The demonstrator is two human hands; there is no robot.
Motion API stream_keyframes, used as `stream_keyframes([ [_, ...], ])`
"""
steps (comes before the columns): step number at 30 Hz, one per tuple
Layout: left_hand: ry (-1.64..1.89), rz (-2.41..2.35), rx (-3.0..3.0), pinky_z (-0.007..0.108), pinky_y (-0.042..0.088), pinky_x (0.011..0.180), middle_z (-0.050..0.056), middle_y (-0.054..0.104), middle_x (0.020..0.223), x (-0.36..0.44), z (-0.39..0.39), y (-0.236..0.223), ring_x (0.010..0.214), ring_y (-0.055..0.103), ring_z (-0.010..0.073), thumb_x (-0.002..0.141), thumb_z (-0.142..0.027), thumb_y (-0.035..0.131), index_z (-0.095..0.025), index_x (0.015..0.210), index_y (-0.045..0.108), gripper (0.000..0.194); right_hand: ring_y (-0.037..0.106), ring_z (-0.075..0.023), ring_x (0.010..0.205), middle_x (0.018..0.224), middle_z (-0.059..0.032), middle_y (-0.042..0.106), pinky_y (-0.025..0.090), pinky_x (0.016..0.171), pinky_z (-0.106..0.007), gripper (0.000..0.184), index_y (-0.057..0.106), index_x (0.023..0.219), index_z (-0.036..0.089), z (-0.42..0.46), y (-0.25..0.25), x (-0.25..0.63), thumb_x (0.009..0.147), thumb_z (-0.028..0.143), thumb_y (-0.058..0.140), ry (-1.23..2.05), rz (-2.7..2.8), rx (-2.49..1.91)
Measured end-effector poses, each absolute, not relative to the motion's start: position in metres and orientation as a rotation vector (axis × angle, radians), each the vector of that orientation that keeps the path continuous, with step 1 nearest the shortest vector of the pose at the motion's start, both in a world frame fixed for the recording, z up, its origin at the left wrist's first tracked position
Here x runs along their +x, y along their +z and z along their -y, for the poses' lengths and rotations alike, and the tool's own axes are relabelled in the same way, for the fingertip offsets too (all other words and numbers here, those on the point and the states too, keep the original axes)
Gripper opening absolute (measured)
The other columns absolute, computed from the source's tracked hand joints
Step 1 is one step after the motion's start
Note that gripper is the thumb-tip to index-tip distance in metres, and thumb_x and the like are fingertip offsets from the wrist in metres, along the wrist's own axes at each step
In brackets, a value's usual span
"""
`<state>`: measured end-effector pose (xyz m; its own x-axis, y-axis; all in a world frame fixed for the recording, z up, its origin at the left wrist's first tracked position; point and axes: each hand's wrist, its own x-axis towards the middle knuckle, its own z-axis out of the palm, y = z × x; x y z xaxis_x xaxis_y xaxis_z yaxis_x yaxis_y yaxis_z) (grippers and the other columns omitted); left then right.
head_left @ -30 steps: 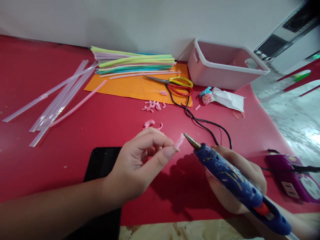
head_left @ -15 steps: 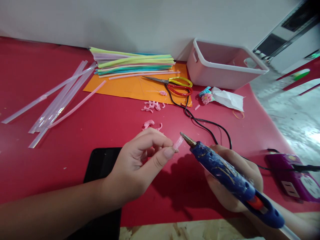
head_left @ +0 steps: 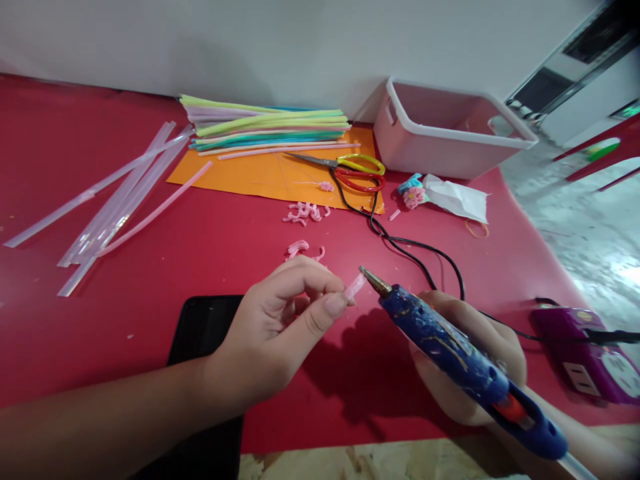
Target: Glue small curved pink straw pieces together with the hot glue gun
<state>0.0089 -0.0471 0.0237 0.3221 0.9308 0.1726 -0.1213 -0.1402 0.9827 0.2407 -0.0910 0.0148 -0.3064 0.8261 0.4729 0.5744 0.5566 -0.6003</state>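
Between the thumb and forefinger of my left hand is pinched a short pink piece of pipe cleaner. My right hand is wrapped round a blue glue gun, its body smeared with dried glue. The metal nozzle lies at the free end of the pink piece; whether they touch I cannot tell. A clear glue stick sticks out of the gun's rear. Just beyond my left hand lie curled pink pieces, and farther back another small pile of pink pieces.
Colored pipe cleaners and scissors lie on orange paper. Clear glue sticks are at left, a black phone under my left arm. A pink bin, black cord and purple power socket stand right.
The glue gun's nozzle has shifted very slightly left along the pink piece, and my left fingertips have tilted a little. Everything else stays put.
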Motion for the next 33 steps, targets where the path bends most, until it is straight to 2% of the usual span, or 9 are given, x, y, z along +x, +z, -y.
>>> stream_keyframes([
  [16,1.076,-0.782,1.344,0.015,0.045,0.058,-0.002,0.056,0.073,0.0091,0.0465,0.0235,0.065,0.051,0.0068,0.091,-0.017,0.065,-0.016,0.077,0.066,0.014,0.061,-0.0146,0.062,0.078,-0.0025,0.065,0.053,0.054,-0.026,0.008,0.057,0.096,0.022,0.09,0.0121,0.2461,0.091,0.016,0.057,0.39,2.074,-1.048],
  [27,1.037,-0.753,1.299,0.015,0.042,0.055,-0.003,0.055,0.073,0.0103,0.0468,0.0245,0.061,0.047,0.0055,0.093,-0.019,0.064,-0.014,0.079,0.066,0.015,0.066,-0.0172,0.071,0.084,-0.0035,0.065,0.055,0.062,-0.027,0.022,0.058,0.1,0.021,0.0921,0.0088,0.2462,0.086,0.005,0.055,0.393,2.069,-1.04],
  [33,1.03,-0.736,1.281,0.016,0.042,0.056,-0.003,0.054,0.072,0.0102,0.046,0.0246,0.061,0.047,0.006,0.093,-0.018,0.064,-0.014,0.079,0.066,0.015,0.064,-0.0167,0.068,0.082,-0.0025,0.066,0.054,0.057,-0.027,0.018,0.058,0.099,0.022,0.0932,0.008,0.2491,0.086,0.009,0.058,0.37,2.105,-1.045],
])
